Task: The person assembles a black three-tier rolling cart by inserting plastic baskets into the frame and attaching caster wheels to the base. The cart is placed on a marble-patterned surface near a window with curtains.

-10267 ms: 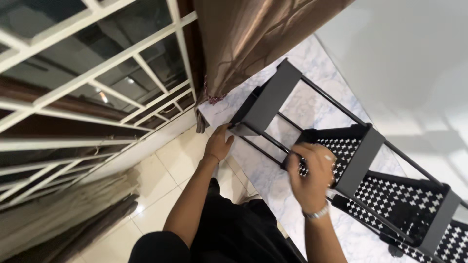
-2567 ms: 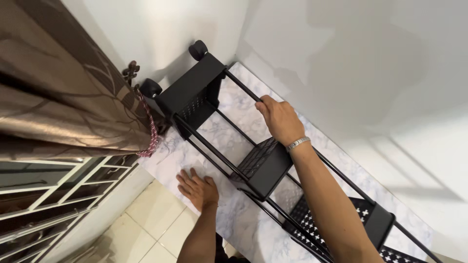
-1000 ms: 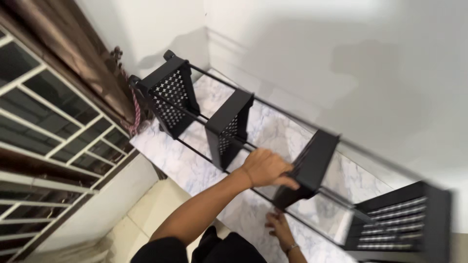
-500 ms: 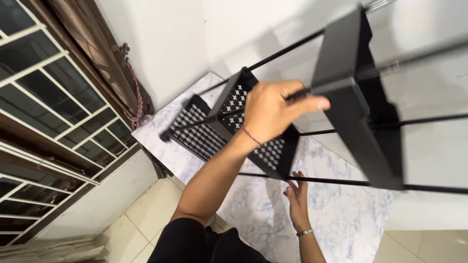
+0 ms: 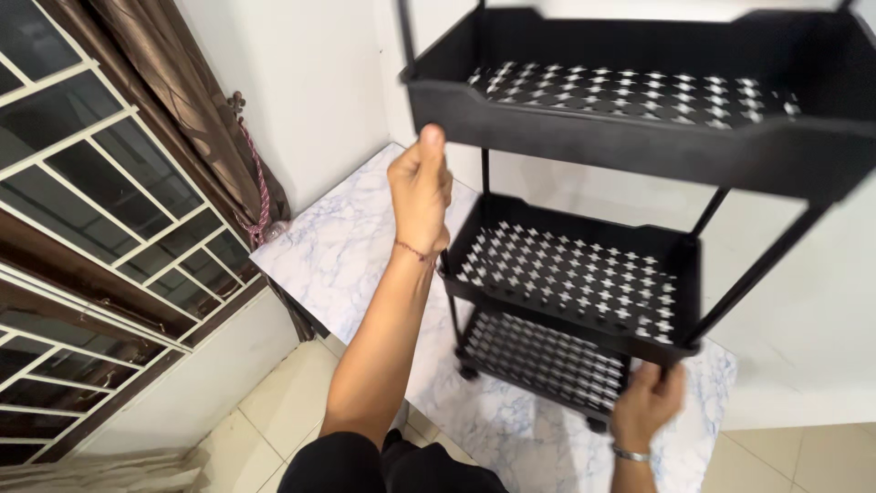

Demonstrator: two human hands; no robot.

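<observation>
Three perforated black trays, stacked one above another on thin black posts, make up the cart (image 5: 584, 274), which stands upright on the marble-patterned platform (image 5: 338, 246) in the white corner of the room, its long axis running vertically and its open tray faces pointing up. Small wheels show under the bottom tray, resting on the platform near its front edge.

The left hand (image 5: 422, 187) is closed in a fist at the front left corner of the top tray, its fingers wrapped around what looks like the corner post just below the rim. The right hand (image 5: 646, 402) is curled over the front right edge of the bottom tray, fingers hooked on the rim, the wrist wearing a silver bracelet.

Judging from this, the main risk is the cart rolling: the wheels sit close to the platform's front edge, and a pull toward the person could carry one off it and tip the tall frame forward. The grips are at opposite corners and different heights, so an uneven tug could also twist the frame or swing it toward the brown curtain (image 5: 196, 137) left of the cart.
</observation>
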